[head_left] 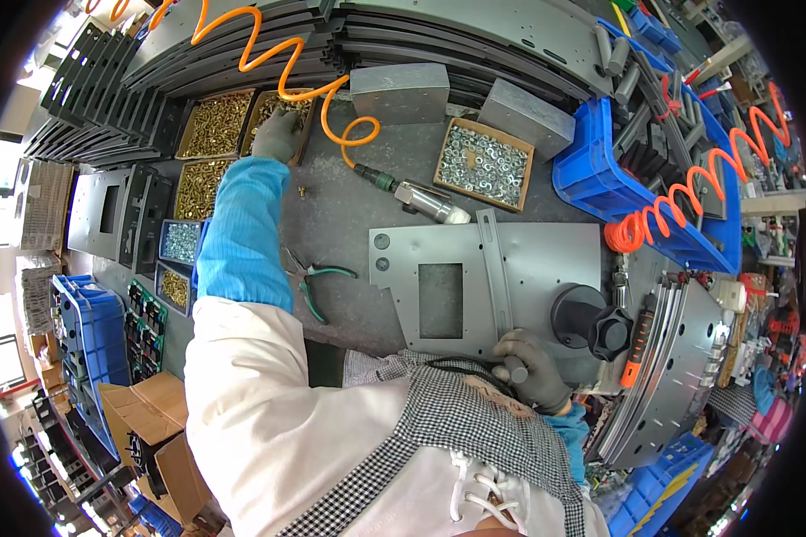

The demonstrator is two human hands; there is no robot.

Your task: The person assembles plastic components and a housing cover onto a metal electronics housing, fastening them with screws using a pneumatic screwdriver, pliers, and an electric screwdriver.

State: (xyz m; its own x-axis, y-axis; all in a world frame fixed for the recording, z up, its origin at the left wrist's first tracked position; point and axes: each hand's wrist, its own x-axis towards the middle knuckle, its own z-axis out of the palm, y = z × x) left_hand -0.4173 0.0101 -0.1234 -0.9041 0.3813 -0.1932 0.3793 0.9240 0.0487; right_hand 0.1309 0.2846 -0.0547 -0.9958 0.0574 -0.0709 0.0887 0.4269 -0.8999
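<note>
My left hand, in a grey glove, reaches into a small cardboard box of brass-coloured fasteners at the far left of the bench; its fingertips are hidden among them. My right hand, also gloved, is closed around a short grey cylinder at the near edge of a flat grey metal plate. That plate has a rectangular cutout, and a narrow metal strip lies across it. Right of the strip, a black round piece with a star-shaped knob rests on the plate.
An air screwdriver on an orange coiled hose lies behind the plate. Green-handled pliers are left of it. A box of washers, grey metal blocks, a blue bin and stacked panels stand around.
</note>
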